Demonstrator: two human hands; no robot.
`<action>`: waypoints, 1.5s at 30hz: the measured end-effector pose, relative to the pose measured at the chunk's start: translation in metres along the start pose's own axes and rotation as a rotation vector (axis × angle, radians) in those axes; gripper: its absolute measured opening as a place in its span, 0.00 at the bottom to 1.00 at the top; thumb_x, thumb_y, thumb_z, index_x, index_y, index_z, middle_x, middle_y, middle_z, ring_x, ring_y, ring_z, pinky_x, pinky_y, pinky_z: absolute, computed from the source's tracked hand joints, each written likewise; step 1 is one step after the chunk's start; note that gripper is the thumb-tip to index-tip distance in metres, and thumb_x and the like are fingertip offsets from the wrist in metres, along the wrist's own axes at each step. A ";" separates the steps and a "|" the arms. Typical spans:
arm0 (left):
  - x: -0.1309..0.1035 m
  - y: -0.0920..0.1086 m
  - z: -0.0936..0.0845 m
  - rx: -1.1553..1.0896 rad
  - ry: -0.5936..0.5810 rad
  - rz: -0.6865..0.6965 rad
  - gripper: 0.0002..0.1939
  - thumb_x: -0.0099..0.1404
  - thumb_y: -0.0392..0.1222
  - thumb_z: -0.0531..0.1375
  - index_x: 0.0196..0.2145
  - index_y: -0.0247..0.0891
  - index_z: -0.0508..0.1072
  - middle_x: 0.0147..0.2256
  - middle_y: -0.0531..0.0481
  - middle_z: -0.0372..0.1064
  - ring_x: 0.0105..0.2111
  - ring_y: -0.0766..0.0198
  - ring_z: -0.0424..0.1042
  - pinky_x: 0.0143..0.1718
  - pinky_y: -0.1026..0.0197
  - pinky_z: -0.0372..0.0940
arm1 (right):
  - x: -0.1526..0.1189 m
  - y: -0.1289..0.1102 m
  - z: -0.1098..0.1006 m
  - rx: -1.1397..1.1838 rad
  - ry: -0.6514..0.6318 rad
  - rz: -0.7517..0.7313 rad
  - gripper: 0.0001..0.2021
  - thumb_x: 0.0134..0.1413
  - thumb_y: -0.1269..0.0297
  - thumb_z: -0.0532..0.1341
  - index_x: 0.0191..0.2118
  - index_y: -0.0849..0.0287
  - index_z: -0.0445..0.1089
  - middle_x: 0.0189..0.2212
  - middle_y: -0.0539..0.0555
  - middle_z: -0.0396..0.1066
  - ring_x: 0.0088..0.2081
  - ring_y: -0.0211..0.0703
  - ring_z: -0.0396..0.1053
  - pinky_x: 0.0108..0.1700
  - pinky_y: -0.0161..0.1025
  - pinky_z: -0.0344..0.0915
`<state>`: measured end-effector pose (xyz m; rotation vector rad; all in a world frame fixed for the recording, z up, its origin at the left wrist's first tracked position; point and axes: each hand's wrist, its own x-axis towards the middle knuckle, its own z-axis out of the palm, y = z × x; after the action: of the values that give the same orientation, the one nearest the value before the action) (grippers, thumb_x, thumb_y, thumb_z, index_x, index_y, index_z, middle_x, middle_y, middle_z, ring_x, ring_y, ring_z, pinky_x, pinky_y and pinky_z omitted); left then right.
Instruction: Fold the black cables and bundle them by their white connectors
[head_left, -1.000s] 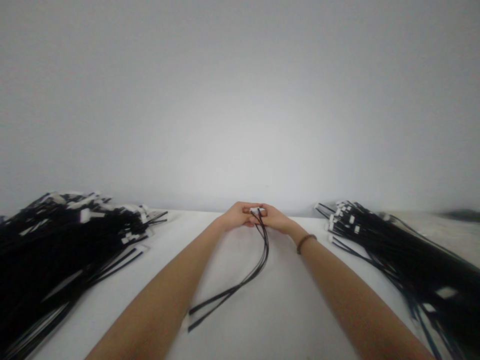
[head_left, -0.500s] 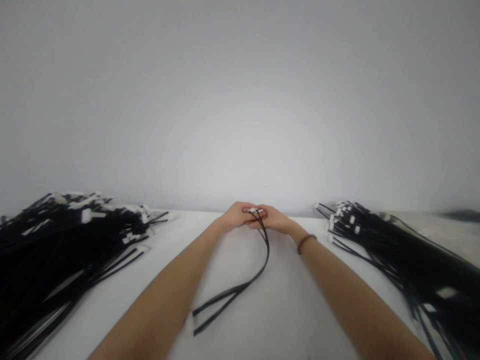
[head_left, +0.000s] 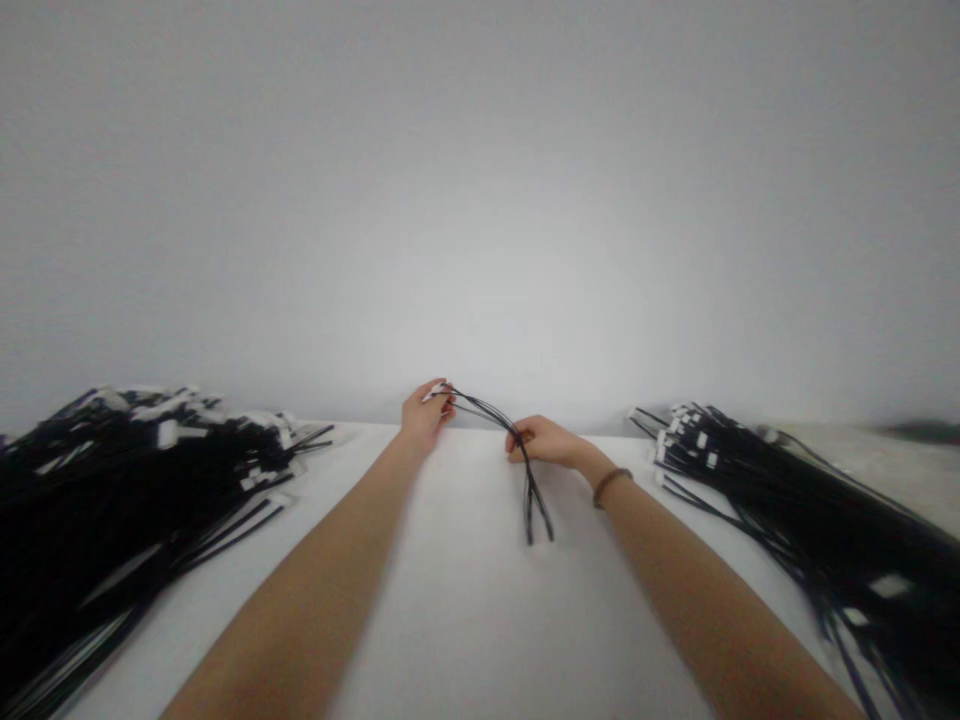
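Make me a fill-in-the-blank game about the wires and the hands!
1. The bent wire has its higher end in the ____ hand.
2. The bracelet is on the ____ wrist.
3. Wires in the left pile and right pile are mostly coloured ____.
4. The table is coloured ____.

Missing words: left; right; black; white.

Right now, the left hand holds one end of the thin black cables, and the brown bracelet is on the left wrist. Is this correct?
No: the head view shows the brown bracelet on the right wrist. The left hand does hold one end of the thin black cables.
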<state>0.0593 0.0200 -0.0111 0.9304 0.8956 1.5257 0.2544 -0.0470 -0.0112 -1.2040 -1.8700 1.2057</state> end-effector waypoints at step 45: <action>0.013 0.027 -0.037 -0.652 0.099 -0.086 0.13 0.60 0.47 0.46 0.30 0.37 0.65 0.27 0.51 0.66 0.19 0.70 0.62 0.19 0.66 0.58 | -0.004 -0.023 0.038 0.378 -0.542 0.150 0.10 0.38 0.70 0.61 0.30 0.64 0.61 0.23 0.50 0.64 0.21 0.31 0.63 0.22 0.31 0.63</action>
<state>0.0130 0.0272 -0.0004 0.3412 0.4407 1.6476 0.2159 -0.0686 -0.0051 -0.8724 -1.8053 2.0201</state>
